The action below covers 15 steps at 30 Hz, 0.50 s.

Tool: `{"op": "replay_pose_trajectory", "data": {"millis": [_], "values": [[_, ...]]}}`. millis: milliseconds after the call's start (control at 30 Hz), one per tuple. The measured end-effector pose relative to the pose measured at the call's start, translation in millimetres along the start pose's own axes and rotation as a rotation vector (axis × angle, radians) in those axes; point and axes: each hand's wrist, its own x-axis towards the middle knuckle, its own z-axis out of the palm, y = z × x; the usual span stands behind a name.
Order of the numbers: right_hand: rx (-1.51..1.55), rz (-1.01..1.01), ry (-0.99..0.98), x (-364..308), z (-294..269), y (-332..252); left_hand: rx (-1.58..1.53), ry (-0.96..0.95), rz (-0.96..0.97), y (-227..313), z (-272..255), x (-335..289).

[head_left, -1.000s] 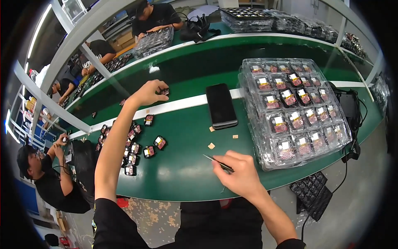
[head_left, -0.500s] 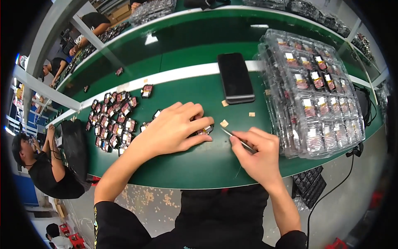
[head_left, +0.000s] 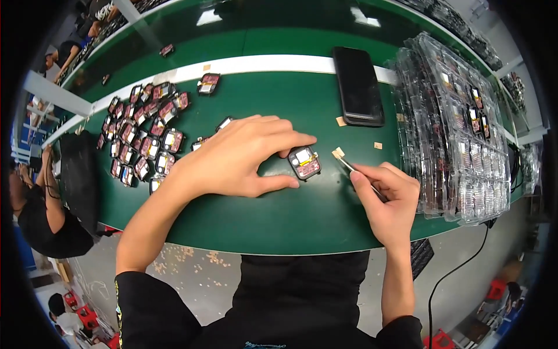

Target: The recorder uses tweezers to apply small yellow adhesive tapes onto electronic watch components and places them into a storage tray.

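Left hand [head_left: 244,157] has fingers kinda spread beside a small gadget [head_left: 304,163], right hand [head_left: 386,198] pinches tweezers [head_left: 347,164], tips at a tan square [head_left: 337,153].

tweezers [head_left: 347,165] — shiny metal, trays [head_left: 431,116] — clear plastic

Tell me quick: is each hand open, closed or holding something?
Left hand: open, spread beside a small black-framed device.
Right hand: closed, holding tweezers; whether they grip the tan piece, I can't tell.
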Motion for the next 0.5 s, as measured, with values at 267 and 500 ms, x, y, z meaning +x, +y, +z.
{"op": "replay_pose_trajectory", "data": {"millis": [267, 500], "values": [[0.043, 0.046, -0.024, 0.5, 0.8, -6.1, -0.042, 0.030, -0.021, -8.4, 13.3, -3.9], [0.041, 0.042, -0.034, -1.0, -4.1, -4.7, -0.028, 0.021, -0.041, 0.4, 19.2, -2.7]]}}
